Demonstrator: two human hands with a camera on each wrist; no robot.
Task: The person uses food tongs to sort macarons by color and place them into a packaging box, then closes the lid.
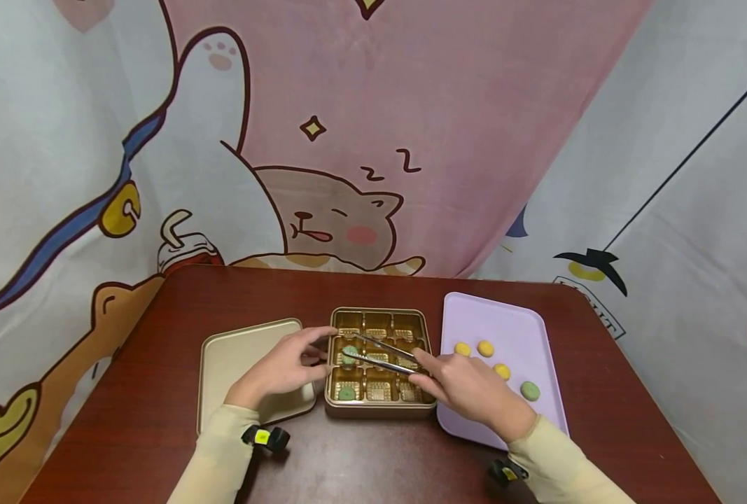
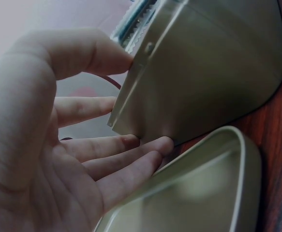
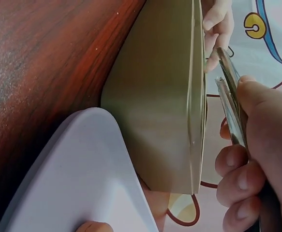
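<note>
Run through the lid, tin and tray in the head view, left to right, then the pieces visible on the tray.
Pale-gold rectangular metal lid, gold square metal tin with nine compartments, lavender rectangular plastic tray. On it: three round yellow pieces, one round green piece.

On the dark red surface (image 1: 360,469) stood a gold box (image 1: 379,413) with nine compartments. The left hand (image 1: 285,367) touched its left side, and the right hand (image 1: 470,388) held metal tongs (image 1: 379,362), whose tips were apart near a green piece (image 1: 350,349) in the middle compartment of the left column. A second green piece (image 1: 346,393) lay in the front compartment of this column. At the left was a lid (image 1: 241,357); at the right, a purple tray (image 1: 493,320) carried three yellow pieces (image 1: 486,348) and one green disc (image 1: 530,390).
</note>
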